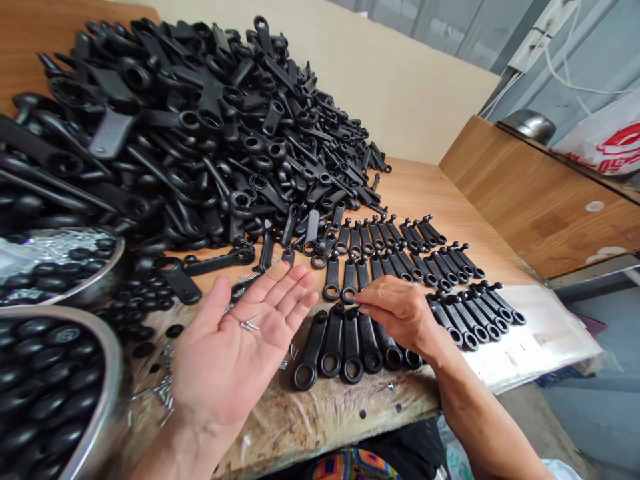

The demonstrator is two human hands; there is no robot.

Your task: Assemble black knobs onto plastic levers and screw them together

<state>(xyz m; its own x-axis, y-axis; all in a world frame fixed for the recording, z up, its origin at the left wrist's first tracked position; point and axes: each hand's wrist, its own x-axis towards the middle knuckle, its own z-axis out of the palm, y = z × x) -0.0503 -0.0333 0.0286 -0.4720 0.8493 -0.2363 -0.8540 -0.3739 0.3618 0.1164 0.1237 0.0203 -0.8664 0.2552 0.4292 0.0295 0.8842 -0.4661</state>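
Note:
My left hand (235, 353) is palm up with its fingers spread, and a few small silver screws (250, 325) lie on the palm. At the front row of black handles (370, 347), my right hand (395, 307) has its thumb and fingertips pinched together over the narrow upper ends. What the fingertips hold is too small to make out. Behind, further rows of black handles (400, 263) lie side by side, ring ends towards me. Loose screws (165, 390) are scattered left of my left hand.
A large heap of black handles (200, 133) fills the back left. Two metal bowls stand at the left, the nearer (113, 360) with black knobs, the farther (117, 257) with screws and knobs. A wooden box (545, 193) stands at the right.

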